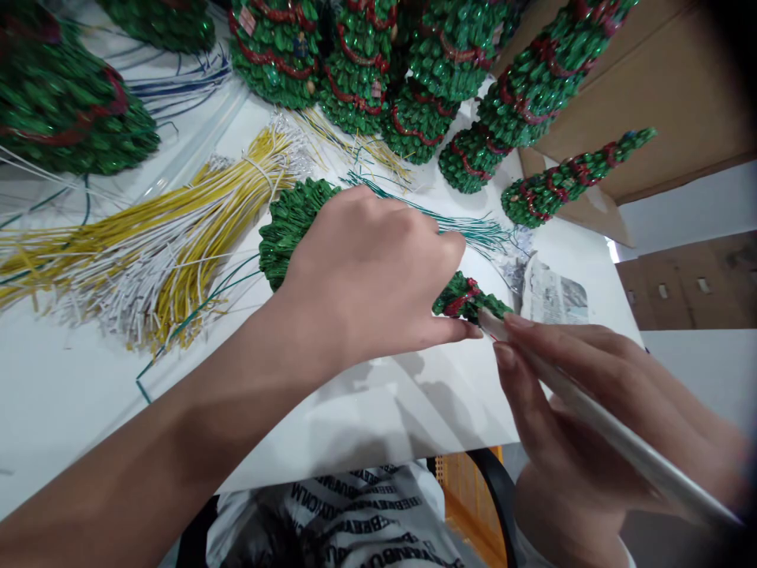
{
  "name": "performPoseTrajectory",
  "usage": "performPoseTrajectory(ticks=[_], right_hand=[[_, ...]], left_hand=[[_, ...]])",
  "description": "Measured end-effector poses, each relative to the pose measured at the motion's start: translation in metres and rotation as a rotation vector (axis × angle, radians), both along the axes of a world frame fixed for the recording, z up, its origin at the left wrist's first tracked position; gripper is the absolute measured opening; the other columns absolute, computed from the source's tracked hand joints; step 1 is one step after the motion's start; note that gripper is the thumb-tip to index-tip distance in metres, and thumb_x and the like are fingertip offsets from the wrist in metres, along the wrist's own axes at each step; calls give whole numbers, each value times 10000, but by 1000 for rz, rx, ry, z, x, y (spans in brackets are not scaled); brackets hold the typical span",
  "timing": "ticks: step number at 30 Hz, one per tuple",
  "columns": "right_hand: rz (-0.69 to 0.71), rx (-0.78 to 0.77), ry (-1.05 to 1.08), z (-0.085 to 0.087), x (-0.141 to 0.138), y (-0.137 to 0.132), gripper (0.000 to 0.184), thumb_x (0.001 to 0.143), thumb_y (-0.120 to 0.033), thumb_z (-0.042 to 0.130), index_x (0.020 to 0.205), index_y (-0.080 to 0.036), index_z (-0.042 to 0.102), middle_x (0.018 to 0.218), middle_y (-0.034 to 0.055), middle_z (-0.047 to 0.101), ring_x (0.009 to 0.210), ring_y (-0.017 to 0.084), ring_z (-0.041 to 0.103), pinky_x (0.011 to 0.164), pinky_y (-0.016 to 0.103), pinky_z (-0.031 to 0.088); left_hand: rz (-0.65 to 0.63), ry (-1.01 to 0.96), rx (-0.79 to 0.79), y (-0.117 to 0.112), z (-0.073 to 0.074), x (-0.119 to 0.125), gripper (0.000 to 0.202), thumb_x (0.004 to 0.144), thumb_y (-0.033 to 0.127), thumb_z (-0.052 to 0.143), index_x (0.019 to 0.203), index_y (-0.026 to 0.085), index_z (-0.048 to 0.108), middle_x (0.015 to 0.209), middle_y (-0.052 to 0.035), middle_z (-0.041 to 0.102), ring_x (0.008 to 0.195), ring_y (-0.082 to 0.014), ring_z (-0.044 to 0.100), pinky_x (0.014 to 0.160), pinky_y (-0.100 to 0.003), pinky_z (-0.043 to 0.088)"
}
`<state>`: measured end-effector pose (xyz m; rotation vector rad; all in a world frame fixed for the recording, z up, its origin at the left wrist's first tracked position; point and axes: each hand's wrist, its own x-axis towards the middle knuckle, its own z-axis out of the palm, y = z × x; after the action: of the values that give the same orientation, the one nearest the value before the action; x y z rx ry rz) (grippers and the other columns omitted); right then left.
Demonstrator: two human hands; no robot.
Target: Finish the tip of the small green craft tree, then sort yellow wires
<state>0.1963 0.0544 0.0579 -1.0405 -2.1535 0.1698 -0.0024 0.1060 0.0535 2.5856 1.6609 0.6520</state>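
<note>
A small green Christmas tree figure (289, 225) with red garland lies on its side on the white table (71, 394). My left hand (372, 276) is wrapped over its middle, fingers closed around it, so most of the trunk is hidden. Only its wide base and its narrow tip (467, 296) show. My right hand (591, 418) pinches a thin white pen-like tool (597, 422), whose point touches the tree's tip beside my left thumb.
Bundles of yellow and white wires (147, 237) lie at the left, thin green wires (473, 229) behind my left hand. Several finished trees (367, 71) stand at the back. Cardboard boxes (680, 95) sit at the right. A printed paper scrap (556, 296) lies near the table edge.
</note>
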Motion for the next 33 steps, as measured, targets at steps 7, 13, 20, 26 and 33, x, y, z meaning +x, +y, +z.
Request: performPoseTrajectory(ticks=[7, 13, 20, 26, 33], right_hand=[[-85, 198, -213, 2, -10, 8, 461, 801, -125, 676, 1216, -322, 631, 748, -3, 646, 570, 164, 559, 550, 322, 468], [-71, 224, -116, 1, -20, 27, 159, 851, -192, 629, 969, -296, 652, 707, -24, 609, 604, 152, 526, 558, 316, 407], [126, 123, -131, 25, -35, 51, 74, 909, -234, 562, 911, -298, 599, 739, -38, 604, 595, 125, 529, 545, 296, 379], [203, 218, -184, 29, -39, 66, 108, 934, -260, 546, 834, -279, 584, 731, -32, 592, 572, 112, 499, 529, 286, 360], [153, 348, -16, 13, -53, 79, 305, 962, -317, 489, 679, -237, 569, 646, -17, 575, 543, 107, 484, 536, 297, 339]], left_hand=[[-36, -62, -15, -2, 2, -1, 386, 771, 558, 594, 907, 221, 726, 698, -58, 662, 773, -279, 655, 696, -402, 399], [-33, -37, -4, -4, 3, -2, 423, 813, 574, 556, 913, 194, 713, 758, -84, 693, 789, -295, 661, 686, -406, 398], [88, -99, 81, -2, 1, -6, 538, 807, 678, 504, 898, 192, 716, 723, -65, 675, 735, -289, 670, 625, -373, 393], [103, -122, 44, 0, 3, -13, 527, 795, 679, 504, 905, 215, 729, 732, -67, 689, 738, -277, 668, 603, -352, 387], [121, -190, 11, 1, 3, -15, 551, 755, 713, 521, 913, 231, 736, 773, -70, 703, 744, -275, 668, 644, -364, 409]])
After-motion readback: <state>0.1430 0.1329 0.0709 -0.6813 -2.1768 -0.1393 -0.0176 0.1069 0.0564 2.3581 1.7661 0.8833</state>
